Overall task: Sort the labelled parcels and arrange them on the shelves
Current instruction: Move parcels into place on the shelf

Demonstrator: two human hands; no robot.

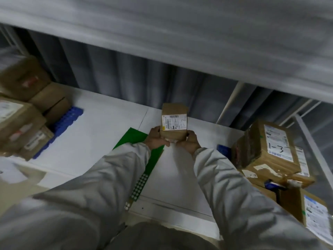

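Both hands clasp one small cardboard box (173,123) from opposite sides in the head view: the left hand (156,138) wraps its fingers round the near left corner and the right hand (189,141) curls round the near right corner, with the thumbs meeting under a small sticker on the near edge. Held this way the box stays square, and its white label faces up, so the handwritten mark, which looks like "1-2", can be read while it is steered. It sits near the middle of the white shelf (100,127), towards twelve o'clock from the person and close to the back edge; whether its base rests on the shelf or hovers just above it I cannot tell. A green mat (131,139) lies at about nine o'clock of the box, partly under the left sleeve. At three to four o'clock a pile of parcels (270,150) is stacked, the top one marked "1-3", and at nine to ten o'clock a second group of boxes (23,120) stands on a blue studded mat (66,121). The open middle ground between the two piles seems to be the slot meant for this number, which would explain why the box is carried there. Motion blur softens the edges of the frame.
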